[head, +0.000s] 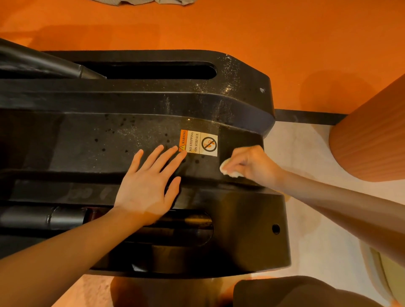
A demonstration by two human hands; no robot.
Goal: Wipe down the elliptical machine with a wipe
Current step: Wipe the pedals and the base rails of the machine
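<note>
item: elliptical machine (pixel 135 129), black rear housing seen from above, running left to right across the view; top surface dusty, with pale speckling and dark spots. landmark for all entries below: warning label (pixel 199 142), orange and white, reading "warning no stepping on surface", stuck on the flat centre panel of the housing. left hand (pixel 147 184): below and left of the label, laid flat on the housing with fingers straight and spread, grasping nothing; the two longest fingertips touch the label's lower-left corner. right hand (pixel 249 164): just right of the label and slightly below it, fingers curled down and clenched around the wipe (pixel 230 169), a small white crumpled wad showing at the lower left of the hand and pressed against the housing near its right end. slot (pixel 153 70): long dark opening in the upper rail, well above and left of the label, with a black arm tube (pixel 43 63) running out of it toward the left edge. lower slot (pixel 188 228): below the label, partly covered by the left forearm. round hole (pixel 275 229): lower right of the label, on the end cover. orange floor (pixel 219 26): far above the label. ribbed orange cylinder (pixel 370 133): well to the right of the label, standing on pale flooring (pixel 306 197). grey cloth (pixel 142 2): at the top edge, far above the label.
</note>
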